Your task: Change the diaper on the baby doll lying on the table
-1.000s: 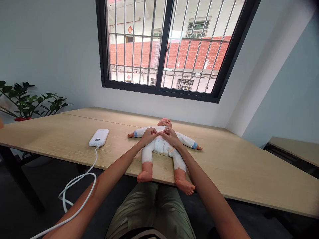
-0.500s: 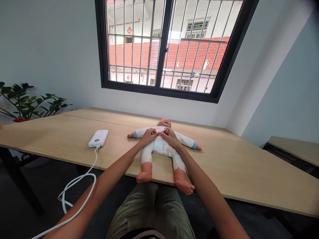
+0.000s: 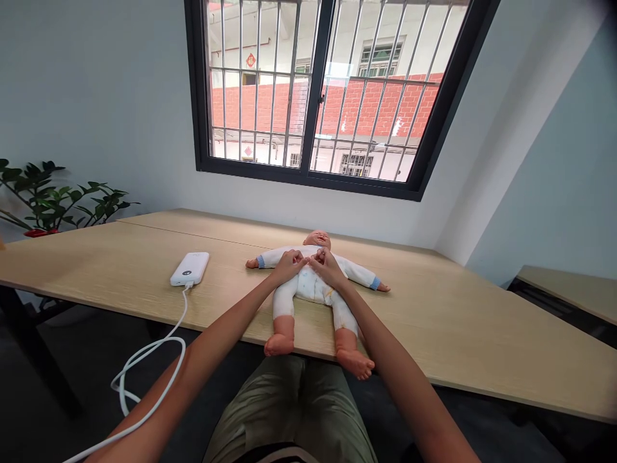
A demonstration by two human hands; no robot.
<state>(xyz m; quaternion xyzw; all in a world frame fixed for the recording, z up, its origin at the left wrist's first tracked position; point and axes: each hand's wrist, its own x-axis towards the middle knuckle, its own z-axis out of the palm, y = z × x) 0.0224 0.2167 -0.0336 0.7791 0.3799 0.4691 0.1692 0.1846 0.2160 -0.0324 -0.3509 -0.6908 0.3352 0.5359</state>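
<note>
Doll (image 3: 312, 289) feet overhang the table (image 3: 472, 328), so 1 hard tug could drop it; left hand (image 3: 289, 266) and right hand (image 3: 328, 267) are on its chest, can't tell if they're gripping.

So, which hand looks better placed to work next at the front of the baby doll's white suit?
Probably the right hand: it lies over the middle of the baby doll's chest. The left hand comes in from the side, only its fingertips reaching the centre.

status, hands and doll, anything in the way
Left hand and right hand on chest of baby doll, fingers nearly meeting. Doll on back on wooden table, feet at near edge. White power bank beside doll, cable over edge.
</note>
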